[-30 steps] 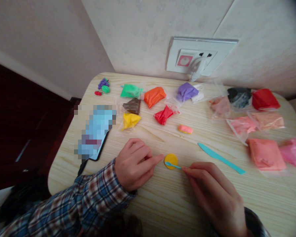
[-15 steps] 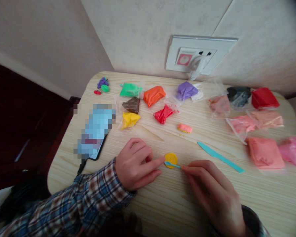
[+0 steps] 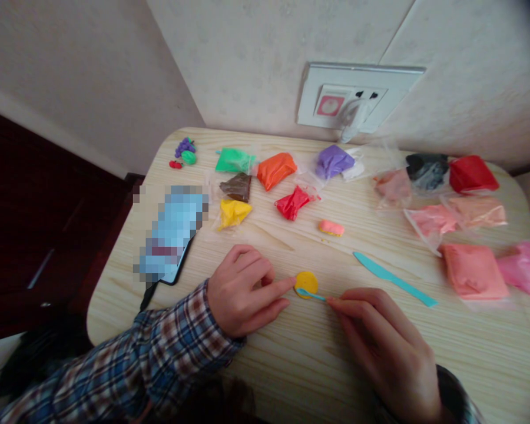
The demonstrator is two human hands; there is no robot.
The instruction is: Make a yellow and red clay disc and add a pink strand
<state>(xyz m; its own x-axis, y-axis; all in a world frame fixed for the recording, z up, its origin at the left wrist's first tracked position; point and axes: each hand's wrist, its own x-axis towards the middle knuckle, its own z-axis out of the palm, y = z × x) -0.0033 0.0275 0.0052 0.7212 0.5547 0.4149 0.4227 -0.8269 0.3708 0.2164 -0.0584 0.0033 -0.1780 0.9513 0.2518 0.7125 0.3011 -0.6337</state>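
A flat yellow clay disc (image 3: pixel 308 281) lies on the wooden table. My left hand (image 3: pixel 249 294) rests to its left, index finger stretched out with the tip at the disc's left edge, the other fingers loosely bent. Pinched in my right hand (image 3: pixel 386 347) is a small light-blue modelling tool (image 3: pixel 313 295) with a spoon-like tip, which lies over the lower part of the disc. Beyond the right hand lies a turquoise plastic knife (image 3: pixel 395 279). A small pink and yellow clay piece (image 3: pixel 331 228) sits behind the disc, with tiny yellow crumbs near it.
Bags of coloured clay line the back, among them orange (image 3: pixel 277 171), purple (image 3: pixel 334 162), red (image 3: pixel 295 203) and yellow (image 3: pixel 234 213). More bags, such as a salmon one (image 3: pixel 474 271), lie right. A phone (image 3: pixel 174 235) and small clay fruits (image 3: pixel 185 148) are left. A socket (image 3: pixel 360 97) is on the wall.
The tool's tip has shifted slightly right over the disc, together with my right hand. My left hand stays nearly in place.
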